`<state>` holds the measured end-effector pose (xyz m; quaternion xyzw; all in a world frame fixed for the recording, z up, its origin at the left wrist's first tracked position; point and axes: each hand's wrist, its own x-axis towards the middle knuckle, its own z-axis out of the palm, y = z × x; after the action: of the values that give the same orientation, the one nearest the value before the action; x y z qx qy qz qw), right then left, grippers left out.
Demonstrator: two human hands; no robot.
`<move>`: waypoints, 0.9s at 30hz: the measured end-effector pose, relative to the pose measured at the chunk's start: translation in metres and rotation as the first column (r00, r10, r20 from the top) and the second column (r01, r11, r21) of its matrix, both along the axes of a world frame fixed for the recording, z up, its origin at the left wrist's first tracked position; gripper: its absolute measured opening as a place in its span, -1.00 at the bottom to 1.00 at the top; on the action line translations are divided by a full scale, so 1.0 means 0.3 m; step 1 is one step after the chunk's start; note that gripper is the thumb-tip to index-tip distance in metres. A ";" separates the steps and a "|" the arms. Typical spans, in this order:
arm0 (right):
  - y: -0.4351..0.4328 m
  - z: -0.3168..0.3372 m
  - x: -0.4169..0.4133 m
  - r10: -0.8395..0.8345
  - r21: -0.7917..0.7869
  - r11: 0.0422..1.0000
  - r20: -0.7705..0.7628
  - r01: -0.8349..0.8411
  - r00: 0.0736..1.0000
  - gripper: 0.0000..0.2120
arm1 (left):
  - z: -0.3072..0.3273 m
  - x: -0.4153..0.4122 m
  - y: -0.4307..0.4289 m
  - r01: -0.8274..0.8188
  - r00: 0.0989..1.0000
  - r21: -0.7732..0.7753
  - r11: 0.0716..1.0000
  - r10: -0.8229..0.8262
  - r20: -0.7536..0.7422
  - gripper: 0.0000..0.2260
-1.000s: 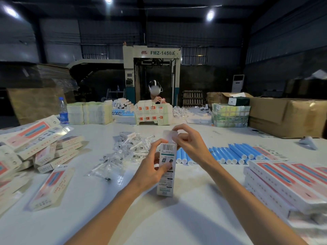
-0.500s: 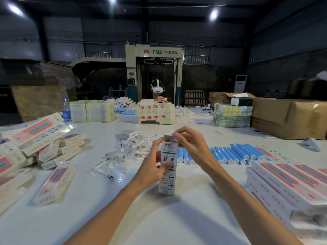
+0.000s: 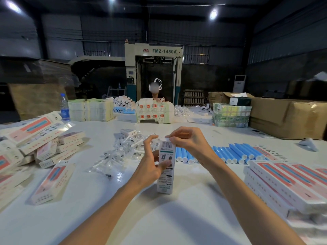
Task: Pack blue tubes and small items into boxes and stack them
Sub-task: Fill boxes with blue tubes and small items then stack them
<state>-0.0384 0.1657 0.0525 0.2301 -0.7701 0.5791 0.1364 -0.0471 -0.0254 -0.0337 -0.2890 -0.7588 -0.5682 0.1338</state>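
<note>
White worktop (image 3: 159, 218) is carrying one upright box (image 3: 165, 183): left hand (image 3: 150, 167) is gripping its middle, right hand (image 3: 187, 142) is pinching the top flap (image 3: 166, 138), seemingly closing it. Finished boxes (image 3: 283, 183) are lying stacked at right; blue tubes (image 3: 235, 152) and bagged small items (image 3: 122, 152) are waiting behind, unpacked.

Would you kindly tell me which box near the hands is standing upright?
The box in the hands: left hand grips it, right hand pinches its top; the piled boxes lie flat.
</note>
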 end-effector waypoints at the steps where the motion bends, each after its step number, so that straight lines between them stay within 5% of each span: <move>1: 0.002 0.005 0.002 -0.004 0.029 1.000 -0.008 0.004 1.000 -0.95 | -0.001 0.001 -0.002 0.005 1.000 0.002 1.000 -0.005 -0.005 -0.24; 6: 0.011 -0.005 0.018 0.012 0.104 0.995 -0.067 -0.005 0.998 -0.90 | 0.003 0.004 -0.010 0.028 0.999 -0.017 0.999 -0.028 -0.034 -0.29; 20: -0.024 -0.151 0.036 -0.133 -0.020 0.991 -0.199 0.132 0.971 -0.76 | -0.006 -0.010 0.003 -0.008 0.999 0.008 1.000 0.008 -0.040 -0.40; 24: -0.043 -0.237 0.071 -0.062 -0.157 0.986 -0.070 0.051 0.996 -0.53 | -0.013 -0.005 0.013 -0.006 0.999 0.078 0.997 0.010 -0.048 -0.39; 27: -0.049 -0.267 0.085 -0.038 -0.231 0.970 0.163 0.076 0.986 -0.45 | -0.001 0.004 0.007 -0.037 0.999 0.157 0.987 0.035 0.015 -0.42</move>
<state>-0.0130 0.1509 -0.0275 0.1433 -0.7104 0.6789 0.1181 -0.0460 -0.0233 -0.0340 -0.2604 -0.7174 -0.6257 0.1617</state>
